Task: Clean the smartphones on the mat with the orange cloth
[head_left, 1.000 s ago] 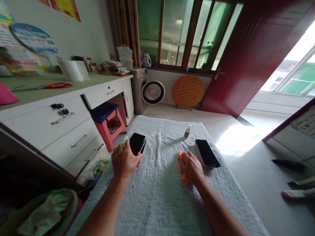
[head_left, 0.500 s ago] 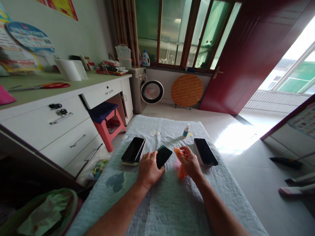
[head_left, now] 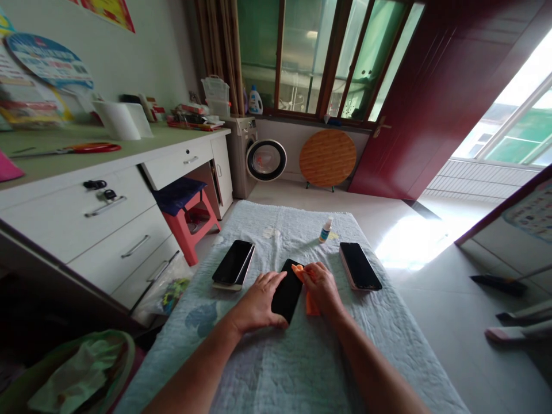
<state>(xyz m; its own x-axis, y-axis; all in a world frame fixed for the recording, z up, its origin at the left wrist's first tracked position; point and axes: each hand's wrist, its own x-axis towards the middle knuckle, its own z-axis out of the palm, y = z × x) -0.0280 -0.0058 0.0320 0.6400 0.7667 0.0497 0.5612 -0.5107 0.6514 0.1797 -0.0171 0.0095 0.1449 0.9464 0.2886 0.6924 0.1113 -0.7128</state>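
Observation:
A black smartphone [head_left: 286, 296] lies on the quilted cover in front of me. My left hand [head_left: 259, 302] grips it from the left, fingers along its upper left edge and thumb at the lower end. In my right hand [head_left: 321, 287] is a bunched orange cloth [head_left: 313, 305], pinched and pressed to the phone's upper right part. Left of my hands, a second dark phone [head_left: 235, 261] rests on a flat box. To the right, a third phone [head_left: 360, 265] sits on another box. A small spray bottle [head_left: 326, 230] stands upright beyond my right hand.
The pale blue quilted cover [head_left: 297, 224] drapes over the surface before me. A white desk [head_left: 116, 213] with drawers runs along the left, a red stool [head_left: 190, 221] tucked beside it. A bin [head_left: 125, 368] stands at lower left. A washing machine [head_left: 241, 155] has its door open.
The phone has gone from tilted to lying flatter on the cover, and my left hand's fingers have spread along its edge. My right hand has brought the orange cloth left onto the screen.

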